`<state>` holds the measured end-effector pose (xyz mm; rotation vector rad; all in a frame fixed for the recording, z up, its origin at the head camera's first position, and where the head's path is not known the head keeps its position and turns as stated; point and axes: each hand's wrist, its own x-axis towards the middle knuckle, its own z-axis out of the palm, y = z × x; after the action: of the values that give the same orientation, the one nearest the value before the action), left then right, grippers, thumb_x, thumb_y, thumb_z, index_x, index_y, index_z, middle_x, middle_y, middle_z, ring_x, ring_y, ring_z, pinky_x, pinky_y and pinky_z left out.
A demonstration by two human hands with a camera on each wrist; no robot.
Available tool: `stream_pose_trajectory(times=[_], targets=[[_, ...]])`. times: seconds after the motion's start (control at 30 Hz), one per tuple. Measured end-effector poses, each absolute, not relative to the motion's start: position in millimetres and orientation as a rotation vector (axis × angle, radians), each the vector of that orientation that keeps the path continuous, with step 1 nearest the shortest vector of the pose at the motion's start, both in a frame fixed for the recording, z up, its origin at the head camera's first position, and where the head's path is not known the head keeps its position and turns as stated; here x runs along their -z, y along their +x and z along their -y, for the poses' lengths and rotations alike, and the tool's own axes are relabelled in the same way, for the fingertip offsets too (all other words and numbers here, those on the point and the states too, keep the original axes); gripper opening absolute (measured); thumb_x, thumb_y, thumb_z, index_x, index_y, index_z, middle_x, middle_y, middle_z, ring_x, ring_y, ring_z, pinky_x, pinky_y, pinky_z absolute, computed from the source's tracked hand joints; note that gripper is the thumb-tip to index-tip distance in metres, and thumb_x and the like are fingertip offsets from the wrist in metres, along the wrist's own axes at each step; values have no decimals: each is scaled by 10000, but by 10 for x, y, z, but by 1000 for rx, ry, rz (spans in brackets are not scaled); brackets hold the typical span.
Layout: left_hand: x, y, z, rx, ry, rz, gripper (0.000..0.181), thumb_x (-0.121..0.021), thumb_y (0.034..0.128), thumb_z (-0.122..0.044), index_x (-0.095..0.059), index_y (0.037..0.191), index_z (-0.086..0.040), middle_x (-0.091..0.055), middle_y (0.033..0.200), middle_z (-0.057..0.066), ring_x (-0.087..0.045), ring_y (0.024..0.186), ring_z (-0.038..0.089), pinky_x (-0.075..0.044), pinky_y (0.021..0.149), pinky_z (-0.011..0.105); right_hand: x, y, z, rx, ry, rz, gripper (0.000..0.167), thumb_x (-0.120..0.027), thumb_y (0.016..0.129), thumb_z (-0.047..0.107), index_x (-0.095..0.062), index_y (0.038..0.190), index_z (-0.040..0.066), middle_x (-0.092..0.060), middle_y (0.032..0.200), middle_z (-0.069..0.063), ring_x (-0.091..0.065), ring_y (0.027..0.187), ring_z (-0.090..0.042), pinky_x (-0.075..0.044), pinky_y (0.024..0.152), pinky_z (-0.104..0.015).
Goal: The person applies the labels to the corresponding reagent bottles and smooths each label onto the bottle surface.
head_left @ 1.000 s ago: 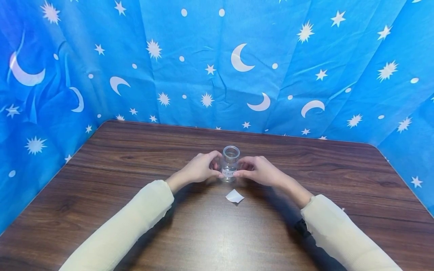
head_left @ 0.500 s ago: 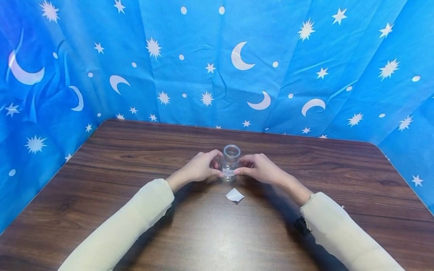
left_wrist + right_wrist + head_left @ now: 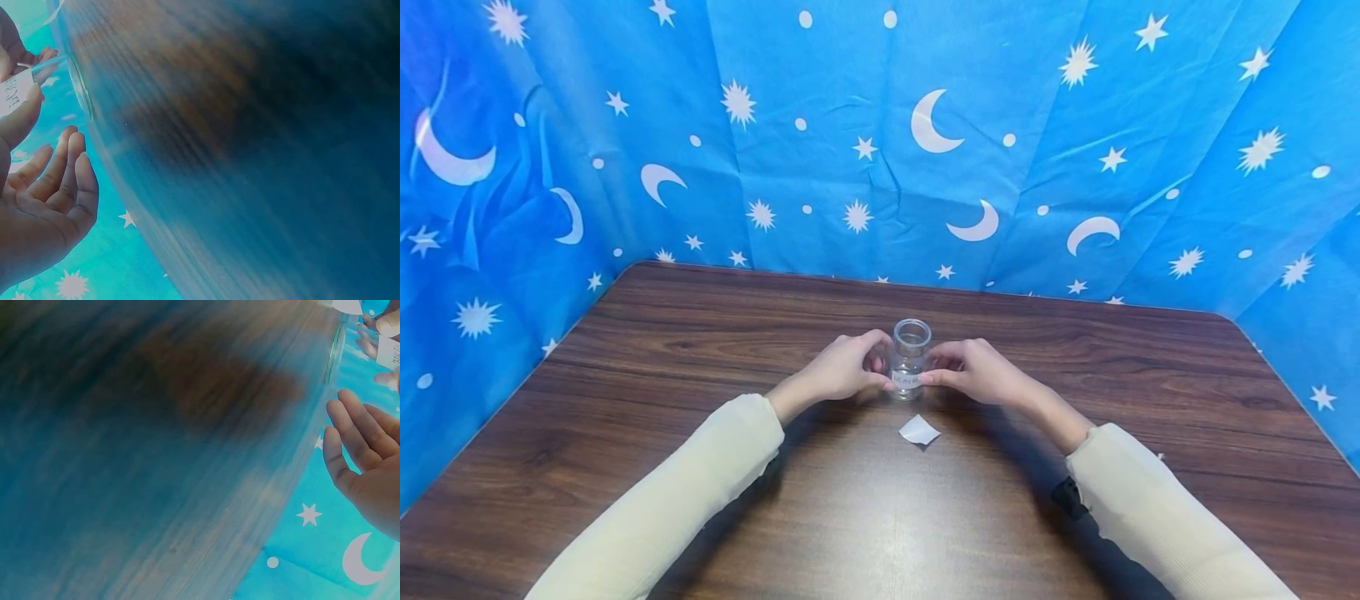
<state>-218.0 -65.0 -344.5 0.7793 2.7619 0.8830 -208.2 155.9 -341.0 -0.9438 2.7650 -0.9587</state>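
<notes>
A clear glass jar (image 3: 912,354) without a lid stands upright on the table, with a small white label (image 3: 906,381) bearing handwriting across its front. My left hand (image 3: 846,367) holds the jar from the left, its thumb on the label's left end. From the right, my right hand (image 3: 973,371) holds it too, thumb at the label's other end and fingers curved around the side. In the left wrist view the jar (image 3: 65,94) and the written label (image 3: 15,90) show beside the left thumb. The right wrist view catches only the jar's base (image 3: 337,353) and part of the label (image 3: 389,353).
Just in front of the jar a small white piece of paper (image 3: 920,431) lies on the dark wood-grain table (image 3: 700,333). A blue cloth (image 3: 820,167) with moons and stars hangs behind the table and along its sides. Beneath the right cuff shows a black device (image 3: 1069,497).
Both hands stay at the jar, and the jar stays in place. My right thumb has shifted very slightly rightward along the label. The head view has tilted a little.
</notes>
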Motion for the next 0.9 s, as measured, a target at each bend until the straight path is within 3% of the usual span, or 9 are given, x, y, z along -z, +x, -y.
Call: stream_pose_trajectory(times=[0.17, 0.5, 0.9], targets=[[3437, -2168, 649, -889, 768, -2759, 500, -748, 757, -258, -524, 1168, -84, -558, 780, -21, -526, 679, 113, -425, 648, 263, 3433, -2068, -1526, 981, -933, -2765, 345, -717, 788, 254, -609, 1018, 21, -610, 731, 13, -540, 638, -103, -448, 590, -265], [3434, -2166, 651, -901, 775, -2753, 507, -745, 761, -262, -517, 1177, -86, -562, 778, -21, -531, 676, 113, -433, 650, 270, 3461, -2026, -1411, 860, -837, -2891, 386, -752, 746, 301, -531, 907, 29, -537, 615, 29, -456, 512, -78, -384, 473, -242], [3438, -2163, 645, -887, 793, -2754, 493, -742, 765, -259, -524, 1174, -91, -563, 779, -33, -529, 675, 104, -431, 648, 266, 3412, -2044, -1472, 901, -915, -2807, 332, -729, 776, 241, -579, 958, 7, -574, 643, 24, -474, 548, -90, -404, 507, -247]])
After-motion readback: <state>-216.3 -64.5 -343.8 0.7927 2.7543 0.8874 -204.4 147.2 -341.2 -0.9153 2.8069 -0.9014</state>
